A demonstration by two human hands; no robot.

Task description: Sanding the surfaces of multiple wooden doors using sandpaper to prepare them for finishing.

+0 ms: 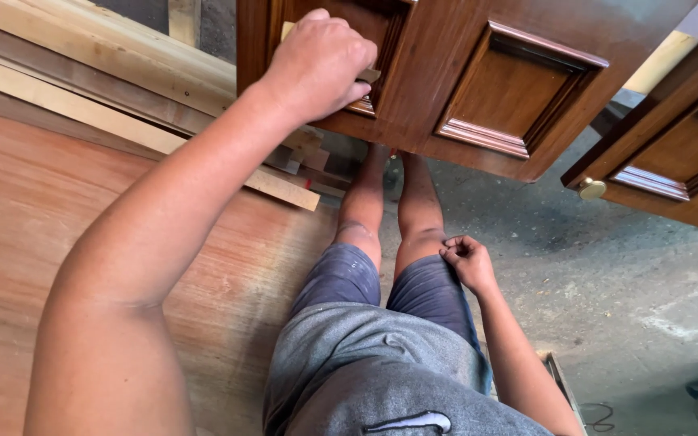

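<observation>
A small tan block (369, 74), long axis across the dark brown panelled wooden door (446, 73), is gripped by the left hand (317, 64); right hand (468, 262) is curled shut, empty, on the knee below.

The small tan block, perhaps sandpaper-wrapped (369, 75), pressed against the dark brown panelled wooden door (462, 48), is mostly hidden under the curled left hand (317, 64) — only its ends show. The door runs off the top edge, and the feet vanish beneath its lower rail.
</observation>
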